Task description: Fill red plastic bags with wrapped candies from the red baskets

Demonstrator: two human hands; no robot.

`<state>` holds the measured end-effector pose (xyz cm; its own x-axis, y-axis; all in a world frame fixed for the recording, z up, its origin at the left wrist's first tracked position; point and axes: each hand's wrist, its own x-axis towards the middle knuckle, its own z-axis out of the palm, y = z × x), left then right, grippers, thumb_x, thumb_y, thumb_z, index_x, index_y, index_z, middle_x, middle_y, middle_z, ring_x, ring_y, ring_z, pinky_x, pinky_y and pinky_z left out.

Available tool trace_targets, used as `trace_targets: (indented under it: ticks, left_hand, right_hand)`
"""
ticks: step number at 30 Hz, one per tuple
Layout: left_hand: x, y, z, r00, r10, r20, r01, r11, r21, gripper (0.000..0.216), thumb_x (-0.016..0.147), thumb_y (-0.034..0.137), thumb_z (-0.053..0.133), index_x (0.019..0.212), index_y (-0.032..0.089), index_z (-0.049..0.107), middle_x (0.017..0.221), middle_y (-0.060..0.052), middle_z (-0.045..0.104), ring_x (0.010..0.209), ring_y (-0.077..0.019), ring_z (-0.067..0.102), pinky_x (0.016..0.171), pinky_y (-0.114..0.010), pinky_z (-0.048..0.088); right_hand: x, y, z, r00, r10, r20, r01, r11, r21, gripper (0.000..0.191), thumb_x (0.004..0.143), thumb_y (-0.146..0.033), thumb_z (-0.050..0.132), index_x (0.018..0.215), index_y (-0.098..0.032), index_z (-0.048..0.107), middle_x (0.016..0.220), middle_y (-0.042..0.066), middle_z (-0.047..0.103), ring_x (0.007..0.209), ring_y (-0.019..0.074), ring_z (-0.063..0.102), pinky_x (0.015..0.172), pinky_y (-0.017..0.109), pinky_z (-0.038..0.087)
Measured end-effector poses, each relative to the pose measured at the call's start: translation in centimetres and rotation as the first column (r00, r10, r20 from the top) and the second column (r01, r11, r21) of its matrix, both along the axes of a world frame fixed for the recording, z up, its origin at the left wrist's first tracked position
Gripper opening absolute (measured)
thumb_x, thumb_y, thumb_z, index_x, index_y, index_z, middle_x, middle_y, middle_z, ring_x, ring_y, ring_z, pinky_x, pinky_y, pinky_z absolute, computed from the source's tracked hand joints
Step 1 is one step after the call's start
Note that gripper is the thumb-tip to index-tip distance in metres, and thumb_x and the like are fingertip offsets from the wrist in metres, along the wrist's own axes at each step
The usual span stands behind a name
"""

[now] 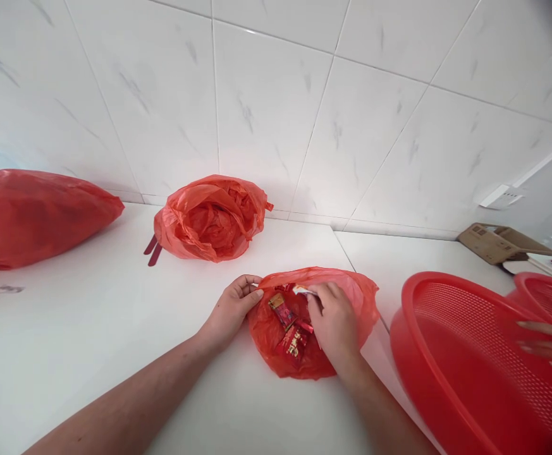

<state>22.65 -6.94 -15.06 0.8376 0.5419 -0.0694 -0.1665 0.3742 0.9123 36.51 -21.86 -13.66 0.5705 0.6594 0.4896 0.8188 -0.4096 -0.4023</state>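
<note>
A small red plastic bag (276, 341) lies open on the white counter (114, 328) in front of me, with several red and gold wrapped sweets (288, 322) inside. My left hand (231, 309) pinches the bag's left rim. My right hand (335, 319) reaches into the bag's mouth, its fingers closed on a small white and red wrapper (303, 291).
A second crumpled red bag (212, 218) sits further back by the tiled wall, a large red bag (29, 218) at far left. At the right are a red plastic colander basket (451, 354), another person's fingers (551, 347), a second red basket (551, 294) and a cardboard piece (496, 240).
</note>
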Motion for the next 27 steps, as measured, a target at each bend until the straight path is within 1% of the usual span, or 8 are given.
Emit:
trace_targets:
  ticks: [3,5,8,11,15,18,21,27]
  left_hand:
    - [0.0,0.0,0.0,1.000,0.005,-0.010,-0.005,1.000,0.007,0.026,0.077,0.034,0.069,0.095,0.020,0.056,0.085,-0.002,0.067,0.072,-0.0153,0.065,0.066,-0.026,0.050]
    - [0.0,0.0,0.0,1.000,0.009,-0.009,-0.009,1.000,0.014,0.026,0.077,0.033,0.069,0.096,0.020,0.056,0.085,-0.002,0.067,0.072,-0.0152,0.065,0.066,-0.026,0.050]
    - [0.0,-0.1,-0.1,1.000,0.006,-0.009,-0.005,1.000,0.024,0.026,0.078,0.033,0.068,0.097,0.020,0.056,0.086,-0.002,0.067,0.073,-0.0157,0.065,0.066,-0.027,0.050]
    - [0.0,-0.1,-0.1,1.000,-0.001,-0.013,0.001,1.000,0.027,0.027,0.078,0.034,0.068,0.098,0.020,0.056,0.085,-0.003,0.067,0.073,-0.0162,0.065,0.065,-0.026,0.050]
    - [-0.1,-0.1,-0.1,1.000,-0.013,-0.010,0.013,0.999,0.033,0.027,0.079,0.035,0.067,0.099,0.020,0.056,0.090,-0.004,0.067,0.076,-0.0168,0.065,0.067,-0.027,0.050]
    - [-0.1,0.0,-0.2,1.000,-0.015,-0.005,0.015,0.999,0.036,0.027,0.080,0.034,0.066,0.100,0.020,0.057,0.092,-0.005,0.067,0.078,-0.0171,0.066,0.069,-0.028,0.050]
    - [-0.1,0.0,-0.3,1.000,-0.017,-0.008,0.017,0.999,0.036,0.027,0.079,0.034,0.066,0.100,0.020,0.057,0.090,-0.004,0.067,0.078,-0.0172,0.066,0.069,-0.028,0.050]
    - [0.0,0.0,-0.1,1.000,-0.006,-0.014,0.006,0.999,0.034,0.027,0.078,0.033,0.068,0.098,0.020,0.057,0.087,-0.003,0.066,0.075,-0.0150,0.065,0.067,-0.026,0.049]
  right_hand:
    - [-0.5,-0.2,0.6,0.982,-0.002,-0.188,0.039,0.981,0.192,0.015,0.088,-0.025,0.045,0.088,-0.022,0.059,0.089,0.004,0.064,0.086,0.0185,0.058,0.076,0.031,0.046]
    - [-0.8,-0.4,1.0,0.934,-0.017,-0.358,0.108,0.966,0.235,0.013,0.087,-0.030,0.048,0.088,-0.022,0.058,0.084,0.002,0.064,0.077,0.0175,0.059,0.069,0.030,0.047]
    - [-1.0,-0.5,1.4,0.802,0.043,-0.596,0.166,0.942,0.291,0.015,0.085,-0.034,0.050,0.091,-0.022,0.056,0.084,0.002,0.065,0.073,0.0168,0.061,0.065,0.028,0.049]
    - [-0.8,-0.5,1.8,0.657,0.127,-0.744,0.178,0.932,0.316,0.024,0.084,-0.034,0.051,0.105,-0.023,0.055,0.085,0.001,0.066,0.069,0.0164,0.062,0.058,0.026,0.049]
    - [-0.3,-0.6,1.7,0.587,0.133,-0.799,0.169,0.945,0.282,0.028,0.082,-0.032,0.052,0.108,-0.024,0.059,0.079,0.000,0.068,0.058,0.0149,0.060,0.047,0.023,0.044]
    - [0.1,-0.6,1.4,0.581,0.139,-0.802,0.171,0.943,0.287,0.027,0.080,-0.033,0.053,0.104,-0.023,0.062,0.088,0.001,0.070,0.064,0.0150,0.062,0.053,0.024,0.046]
    - [0.3,-0.6,1.2,0.620,0.147,-0.770,0.165,0.936,0.312,0.027,0.081,-0.037,0.054,0.100,-0.021,0.064,0.096,0.004,0.070,0.078,0.0171,0.064,0.064,0.026,0.050]
    - [-0.1,-0.4,1.2,0.582,0.216,-0.784,0.106,0.936,0.336,0.034,0.073,-0.036,0.067,0.101,-0.019,0.059,0.088,0.004,0.068,0.076,0.0180,0.064,0.064,0.027,0.050]
